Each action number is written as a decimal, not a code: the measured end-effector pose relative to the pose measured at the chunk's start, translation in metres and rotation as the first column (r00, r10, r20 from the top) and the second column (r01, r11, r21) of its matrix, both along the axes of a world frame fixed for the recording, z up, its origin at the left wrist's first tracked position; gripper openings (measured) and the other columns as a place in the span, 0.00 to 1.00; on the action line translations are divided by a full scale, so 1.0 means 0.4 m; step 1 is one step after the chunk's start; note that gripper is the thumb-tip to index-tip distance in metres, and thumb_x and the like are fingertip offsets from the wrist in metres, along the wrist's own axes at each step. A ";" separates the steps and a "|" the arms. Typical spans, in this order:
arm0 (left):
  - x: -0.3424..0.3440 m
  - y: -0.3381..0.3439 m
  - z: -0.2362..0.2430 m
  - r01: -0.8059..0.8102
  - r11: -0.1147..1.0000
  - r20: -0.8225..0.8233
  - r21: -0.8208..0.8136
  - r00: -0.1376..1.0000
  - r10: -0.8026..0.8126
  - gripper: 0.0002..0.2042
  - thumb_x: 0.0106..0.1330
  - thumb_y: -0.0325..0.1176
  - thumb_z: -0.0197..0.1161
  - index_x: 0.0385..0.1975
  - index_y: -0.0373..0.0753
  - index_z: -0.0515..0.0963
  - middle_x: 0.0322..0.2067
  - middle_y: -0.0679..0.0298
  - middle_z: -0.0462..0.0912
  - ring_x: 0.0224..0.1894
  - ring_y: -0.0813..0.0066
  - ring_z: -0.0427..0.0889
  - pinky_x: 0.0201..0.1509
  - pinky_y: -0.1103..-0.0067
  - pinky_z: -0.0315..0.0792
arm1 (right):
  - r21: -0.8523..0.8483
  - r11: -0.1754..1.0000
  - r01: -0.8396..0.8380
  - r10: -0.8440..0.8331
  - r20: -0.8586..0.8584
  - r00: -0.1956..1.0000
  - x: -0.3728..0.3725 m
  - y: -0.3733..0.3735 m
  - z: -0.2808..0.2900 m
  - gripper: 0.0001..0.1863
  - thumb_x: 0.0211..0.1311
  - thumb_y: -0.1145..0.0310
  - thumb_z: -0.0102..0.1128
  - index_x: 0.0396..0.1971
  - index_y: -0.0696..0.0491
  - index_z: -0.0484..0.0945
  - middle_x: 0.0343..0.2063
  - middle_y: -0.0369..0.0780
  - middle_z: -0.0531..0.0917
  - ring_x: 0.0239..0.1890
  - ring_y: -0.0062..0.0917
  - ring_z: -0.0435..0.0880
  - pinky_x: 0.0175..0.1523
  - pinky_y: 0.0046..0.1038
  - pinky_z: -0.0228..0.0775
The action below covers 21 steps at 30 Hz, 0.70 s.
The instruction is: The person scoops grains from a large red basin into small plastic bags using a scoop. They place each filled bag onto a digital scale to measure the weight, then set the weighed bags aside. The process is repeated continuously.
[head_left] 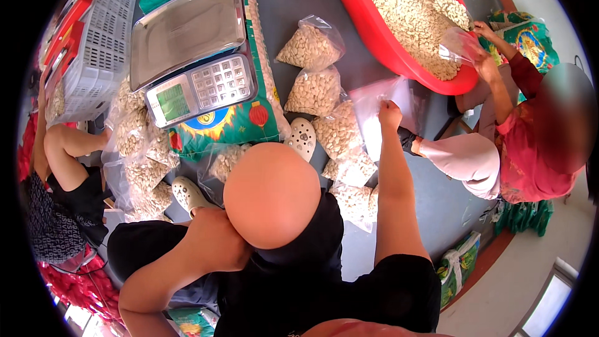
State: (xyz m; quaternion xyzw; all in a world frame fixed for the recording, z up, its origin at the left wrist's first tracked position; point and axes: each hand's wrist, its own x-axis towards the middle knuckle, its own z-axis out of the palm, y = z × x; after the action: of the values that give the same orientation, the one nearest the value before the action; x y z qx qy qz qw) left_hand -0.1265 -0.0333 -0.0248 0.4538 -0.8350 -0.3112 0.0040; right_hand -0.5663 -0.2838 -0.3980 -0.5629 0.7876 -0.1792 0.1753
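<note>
My right hand [390,115], arm stretched forward, pinches the top of a clear plastic bag [369,126] that looks flat. Beside it on the left lie clear bags filled with pale flat beans or seeds [340,128], in a row running from near to far. My left hand [215,240] is curled in a fist against my bent bare knee [271,193]; its fingertips are hidden, and nothing shows in it. On the right, a person in red holds a scoop heaped with the same pale pieces [452,11] and a clear bag [460,45] over a red tub [374,43].
A digital scale [187,31] with a metal pan rests on a stuffed green sack [218,134]. More filled bags [140,171] lie to its left, near a white crate [93,50] and another person's bent leg [75,143]. My clogs [189,195] stand among the bags.
</note>
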 end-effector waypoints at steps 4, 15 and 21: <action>0.019 0.041 -0.017 -0.061 0.997 -0.072 -0.054 0.996 0.057 0.06 0.48 0.38 0.64 0.18 0.43 0.79 0.18 0.63 0.77 0.25 0.62 0.79 0.24 0.67 0.72 | -0.138 0.981 -0.135 0.137 0.001 0.991 0.054 -0.005 0.178 0.14 0.56 0.59 0.55 0.26 0.56 0.79 0.22 0.47 0.81 0.27 0.43 0.80 0.36 0.39 0.70; 0.089 -0.162 -0.094 -0.437 0.896 -0.333 0.078 0.835 0.437 0.20 0.61 0.40 0.60 0.51 0.38 0.74 0.46 0.52 0.77 0.49 0.56 0.76 0.51 0.70 0.71 | -0.239 0.871 -0.428 0.485 0.548 0.681 0.401 0.077 0.680 0.08 0.58 0.68 0.59 0.24 0.57 0.77 0.14 0.36 0.72 0.19 0.15 0.65 0.26 0.23 0.60; -0.056 -0.346 -0.238 -0.256 0.444 -0.444 0.858 0.061 0.894 0.28 0.64 0.47 0.61 0.58 0.37 0.64 0.48 0.57 0.74 0.50 0.63 0.75 0.52 0.62 0.71 | -0.174 0.725 -0.666 0.658 0.461 0.596 0.582 0.115 0.673 0.10 0.58 0.66 0.58 0.25 0.58 0.77 0.15 0.38 0.75 0.18 0.19 0.69 0.27 0.25 0.62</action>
State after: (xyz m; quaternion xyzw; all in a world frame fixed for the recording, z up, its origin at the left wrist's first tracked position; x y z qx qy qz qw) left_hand -0.1489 -0.1715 -0.1202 0.4989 -0.2621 -0.6964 0.4444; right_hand -0.3335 -0.2378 -0.1287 -0.7474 0.4517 -0.2323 0.4283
